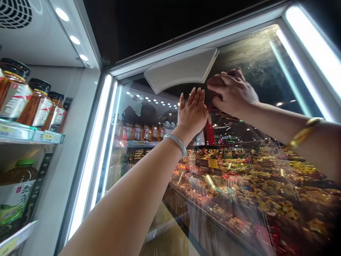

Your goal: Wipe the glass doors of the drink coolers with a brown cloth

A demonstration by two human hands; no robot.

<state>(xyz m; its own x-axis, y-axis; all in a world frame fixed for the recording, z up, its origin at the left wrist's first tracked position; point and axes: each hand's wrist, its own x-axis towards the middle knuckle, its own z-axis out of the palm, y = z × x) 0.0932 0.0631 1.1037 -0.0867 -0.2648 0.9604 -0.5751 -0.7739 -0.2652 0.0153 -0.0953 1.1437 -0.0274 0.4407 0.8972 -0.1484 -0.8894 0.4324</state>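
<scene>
My left hand (192, 113), with a pale bangle at the wrist, lies against the glass door (165, 220), its fingers stretched upward. To its right, my right hand (234, 90) is bent over a dark brown, crumpled thing that looks like a cloth (217, 81), pressed near the glass. Part of this cloth is hidden under the fingers, and its edges merge with the dark reflections. A gold bangle sits on the right forearm. Just above both hands, a pale fan-shaped panel (181, 71) is fixed at the top of the door.
Left is a lit fridge cabinet with black-capped bottles (39, 103) on a shelf (29, 133) and a green-capped bottle (18, 192) lower down. Bright light strips (87, 160) run along the frame. A cloudy smear (253, 46) marks the upper right glass. Packaged goods show in the glass.
</scene>
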